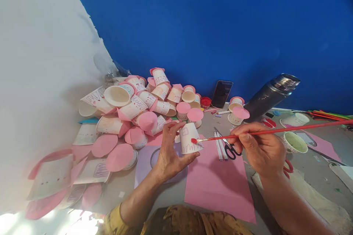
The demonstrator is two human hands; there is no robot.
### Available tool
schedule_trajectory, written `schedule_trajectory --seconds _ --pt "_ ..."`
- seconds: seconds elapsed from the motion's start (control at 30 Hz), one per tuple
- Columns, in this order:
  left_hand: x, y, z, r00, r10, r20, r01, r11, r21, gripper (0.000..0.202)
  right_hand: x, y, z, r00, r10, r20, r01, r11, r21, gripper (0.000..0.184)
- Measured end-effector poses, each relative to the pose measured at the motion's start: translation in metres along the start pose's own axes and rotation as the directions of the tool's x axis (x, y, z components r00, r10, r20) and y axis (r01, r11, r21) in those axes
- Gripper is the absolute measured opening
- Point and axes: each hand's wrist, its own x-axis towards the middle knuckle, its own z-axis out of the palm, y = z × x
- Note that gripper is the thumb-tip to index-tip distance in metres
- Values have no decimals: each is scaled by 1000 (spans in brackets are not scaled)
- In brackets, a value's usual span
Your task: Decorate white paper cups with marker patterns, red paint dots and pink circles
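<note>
My left hand (pixel 168 156) grips a white paper cup (pixel 190 132) upside down, thumb under its rim and fingers at its base. Purple squiggles and a small drawn shape mark the cup's side. In my right hand (pixel 257 147) is a long red paintbrush (pixel 264 132), pinched between thumb and fingers. Its red-loaded tip meets, or almost meets, the cup's side; I cannot tell which. Below the hands lie a pink paper sheet (pixel 217 191) and a lilac sheet (pixel 143 161) with a ring shape on it. Black-handled scissors (pixel 231 150) rest beside white sticks or pens (pixel 220 147).
Many decorated paper cups with pink paper discs (pixel 120 157) are heaped on the left. A phone (pixel 222 93) leans on the blue wall. Behind my right hand stand a tilted dark flask (pixel 267 97) and a green-lined cup (pixel 295 142). A cloth (pixel 311 198) lies at right.
</note>
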Motion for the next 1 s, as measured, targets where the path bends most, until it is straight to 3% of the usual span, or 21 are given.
schedule_trajectory --seconds 0.2,0.47,0.67,0.77,1.0 --pt "0 0 0 1000 13 -4 -13 1000 -11 78 2 4 -3 996 -30 -89 31 999 17 12" --pt "0 0 -1 999 38 4 -38 999 -21 80 3 3 -1 999 -16 -44 15 1000 -8 14" --pt "0 1 0 1000 17 10 -17 999 -39 78 4 6 -3 993 -40 -113 43 999 30 14" --pt "0 1 0 1000 11 18 -11 999 -38 78 4 7 -3 995 -47 -92 49 999 23 14" --pt "0 0 0 1000 21 11 -20 999 -41 77 0 2 2 991 -9 -133 7 1000 -18 12"
